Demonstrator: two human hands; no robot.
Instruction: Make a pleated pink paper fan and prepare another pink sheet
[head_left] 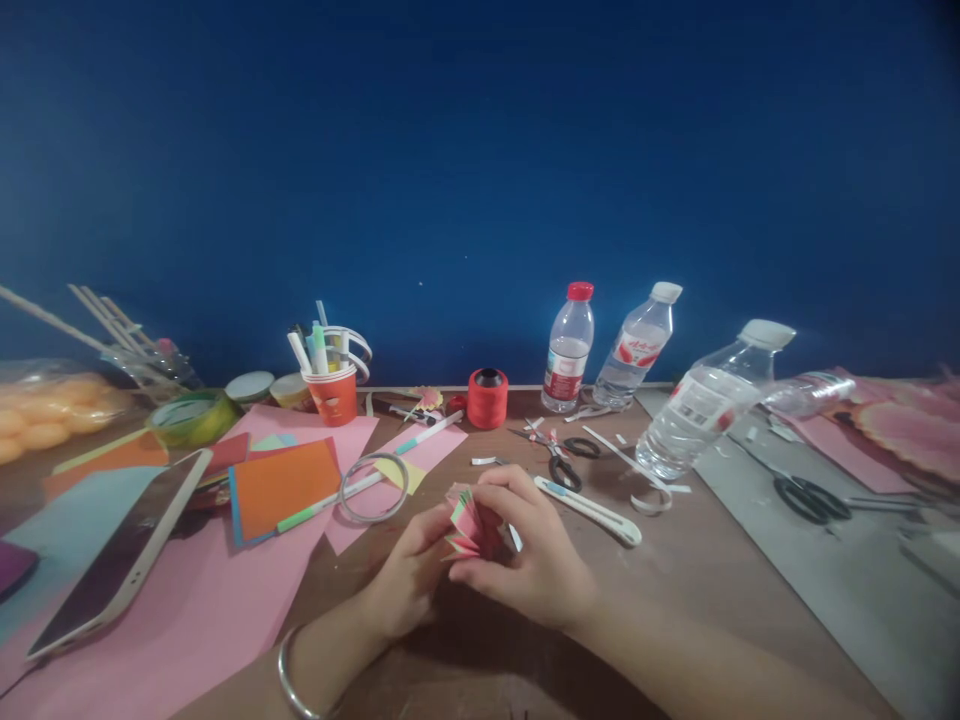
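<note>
From the head camera, the folded paper (469, 520) sits right between the two hands, near the front middle of the brown table (750, 590). Both hands touch it, so neither one is closer. The left hand (409, 575) pinches the paper's left side with curled fingertips. The right hand (525, 560) wraps over its top and right side, with the fingers bent round it. The paper is small and pink, with thin green and white edges. It is folded many times, like a little fan, and the folds spread out to the left. I cannot tell which way it is longest, because the fingers hide part of it. Just to the right lies a white cutter knife (592, 510). A little farther away are black scissors (562, 462). To the left are a tape ring (373, 488) and a big pink sheet (187, 600).
</note>
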